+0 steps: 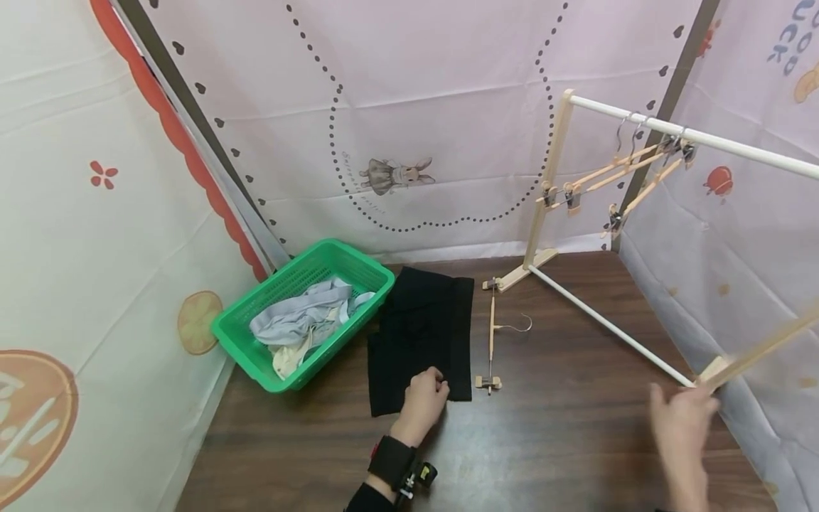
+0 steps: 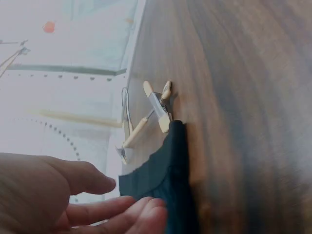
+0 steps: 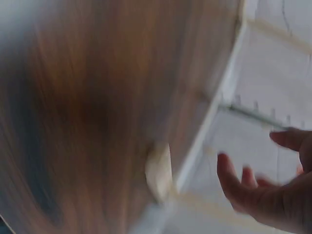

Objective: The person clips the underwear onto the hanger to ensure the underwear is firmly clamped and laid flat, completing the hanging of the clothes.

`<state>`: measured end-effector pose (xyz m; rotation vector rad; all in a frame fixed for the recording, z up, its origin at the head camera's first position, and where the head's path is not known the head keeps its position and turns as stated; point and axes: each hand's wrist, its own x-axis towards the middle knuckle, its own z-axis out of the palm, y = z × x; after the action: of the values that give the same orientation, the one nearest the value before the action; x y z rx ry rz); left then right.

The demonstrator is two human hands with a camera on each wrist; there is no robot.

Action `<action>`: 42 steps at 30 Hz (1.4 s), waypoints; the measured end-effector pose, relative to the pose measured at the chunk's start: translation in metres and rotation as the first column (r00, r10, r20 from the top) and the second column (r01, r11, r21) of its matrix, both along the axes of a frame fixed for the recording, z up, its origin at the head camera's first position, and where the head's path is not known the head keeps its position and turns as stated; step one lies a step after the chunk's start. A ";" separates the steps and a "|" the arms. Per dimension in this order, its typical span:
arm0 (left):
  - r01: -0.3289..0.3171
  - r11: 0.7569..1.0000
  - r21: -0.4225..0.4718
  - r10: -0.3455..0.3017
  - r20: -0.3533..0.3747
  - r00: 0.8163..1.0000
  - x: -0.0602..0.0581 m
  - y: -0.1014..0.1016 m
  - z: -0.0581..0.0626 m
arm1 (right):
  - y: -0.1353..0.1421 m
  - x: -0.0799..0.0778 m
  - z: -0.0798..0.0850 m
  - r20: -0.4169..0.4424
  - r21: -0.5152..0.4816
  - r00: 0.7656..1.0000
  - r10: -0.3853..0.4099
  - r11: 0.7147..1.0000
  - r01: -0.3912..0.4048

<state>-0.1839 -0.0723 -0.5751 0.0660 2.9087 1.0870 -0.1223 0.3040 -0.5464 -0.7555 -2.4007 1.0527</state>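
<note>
Head view shows the black cloth (image 1: 419,327) lying flat on the left half of the table (image 1: 544,455), between the green basket (image 1: 345,340) and the hanger (image 1: 492,334). The left hand (image 1: 424,400) is at its near edge, fingers loosely bent; the left wrist view shows thumb and fingertips apart, so it does not seem to pinch the cloth, though whether the fingertips touch it I cannot tell. The right hand (image 1: 684,419) is blurred, near the rack's (image 1: 713,371) near foot at the right, its fingers spread and nothing visible between them.

The cloth should handle as light and limp: soft enough to sag if lifted by one corner, unlikely to break, probably not slippery. Two near corners, or both ends of the straight right edge, look like the best holds, keeping the layers together.

It looks plain, dark and matte, roughly rectangular, with a lengthwise line near the right side that may be a fold or seam. The left edge is stepped, the near part jutting further left. What garment it is, I cannot tell.
</note>
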 end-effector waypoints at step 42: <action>-0.544 -0.262 0.797 0.073 0.578 0.813 -0.014 0.054 -0.027 | -0.161 -0.083 -0.045 0.033 -0.786 0.802 0.596 0.512 -0.348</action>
<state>-0.1975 -0.0182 -0.6023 -0.8377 0.8829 2.7883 -0.2058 0.1435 -0.5913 -0.4803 -2.4316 2.4460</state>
